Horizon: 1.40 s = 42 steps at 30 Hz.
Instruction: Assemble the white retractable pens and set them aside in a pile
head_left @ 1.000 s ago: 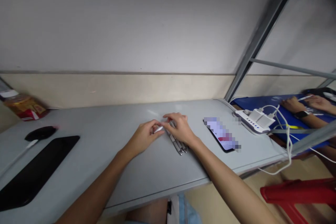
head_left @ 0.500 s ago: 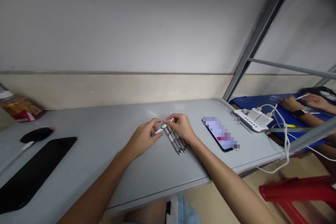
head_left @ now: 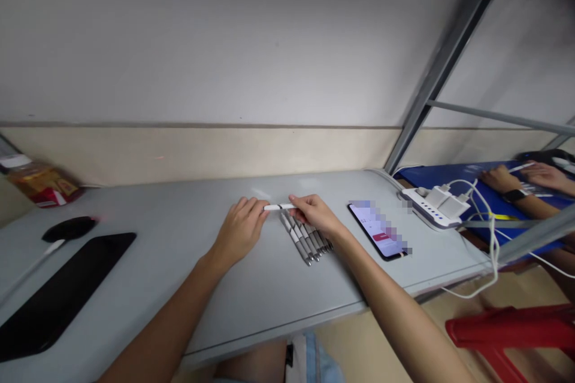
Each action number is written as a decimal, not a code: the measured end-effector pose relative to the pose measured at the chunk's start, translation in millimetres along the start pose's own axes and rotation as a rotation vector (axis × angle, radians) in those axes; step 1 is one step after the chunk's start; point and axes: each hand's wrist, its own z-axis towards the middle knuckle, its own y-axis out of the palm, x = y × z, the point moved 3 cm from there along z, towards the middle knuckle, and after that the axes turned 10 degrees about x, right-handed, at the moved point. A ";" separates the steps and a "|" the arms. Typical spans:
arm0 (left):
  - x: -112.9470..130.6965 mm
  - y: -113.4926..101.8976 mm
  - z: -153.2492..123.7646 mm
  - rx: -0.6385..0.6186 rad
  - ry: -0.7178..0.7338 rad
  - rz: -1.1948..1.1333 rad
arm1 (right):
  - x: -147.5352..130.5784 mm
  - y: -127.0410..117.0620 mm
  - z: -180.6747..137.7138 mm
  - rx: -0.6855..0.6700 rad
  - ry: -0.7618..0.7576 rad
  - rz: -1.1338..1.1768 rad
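Note:
A white pen (head_left: 274, 207) is stretched level between my two hands, a little above the grey table. My left hand (head_left: 241, 221) is closed on its left end, the fingers curled over and hiding that tip. My right hand (head_left: 313, 213) pinches the other end between thumb and fingers. Just below, several white-and-grey pens (head_left: 304, 238) lie side by side in a slanted row on the table, their tips toward me. My right hand and wrist cover part of that row.
A lit phone (head_left: 377, 230) and a power strip (head_left: 431, 208) with plugs lie right. At left are a black tablet-like slab (head_left: 67, 293), a mouse (head_left: 69, 228) and a labelled jar (head_left: 42, 182). Another person's hands (head_left: 501, 179) hold a pen at a blue table. A red stool (head_left: 507, 329) stands below.
The white pieces between my hands now form one straight, level pen. My left hand has turned over and its fingers have closed on the left end. The view has shifted slightly.

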 end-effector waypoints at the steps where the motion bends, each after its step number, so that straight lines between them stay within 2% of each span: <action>1: 0.1 0.1 -0.2 -0.005 0.005 -0.002 | 0.6 -0.2 -0.1 -0.015 0.031 0.014; 5: -1.2 1.0 -1.4 -0.029 0.009 0.000 | 3.3 -1.3 0.4 -0.045 0.082 0.015; 11: -4.9 0.4 -1.5 -0.026 0.009 0.004 | 0.7 1.0 -1.1 -0.068 -0.007 0.045; 14: -7.6 -0.5 -1.4 -0.030 0.012 0.015 | -2.5 2.1 -3.1 -0.074 -0.115 -0.009; 19: -14.9 0.0 -4.0 -0.080 -0.065 -0.089 | -10.0 1.8 -6.8 0.056 -0.409 -0.277; 22: -16.7 0.6 -4.1 -0.082 -0.138 -0.181 | -11.4 1.9 -6.9 0.117 -0.471 -0.274; 24: -15.6 0.7 -2.8 -0.065 -0.156 -0.194 | -10.0 1.5 -5.6 0.141 -0.458 -0.239; 28: -11.1 0.9 -0.7 -0.045 -0.104 -0.122 | -3.9 1.7 -2.4 0.112 -0.340 -0.277; 34: -9.9 3.2 -2.7 -0.061 -0.083 -0.118 | -7.1 0.0 -2.2 0.157 -0.398 -0.229; 38: -9.8 3.9 -3.4 -0.073 -0.102 -0.142 | -1.9 0.7 -0.6 0.077 -0.286 -0.264; 42: -9.8 5.9 -3.7 -0.133 -0.136 -0.191 | -5.4 -0.7 -1.1 0.105 -0.389 -0.264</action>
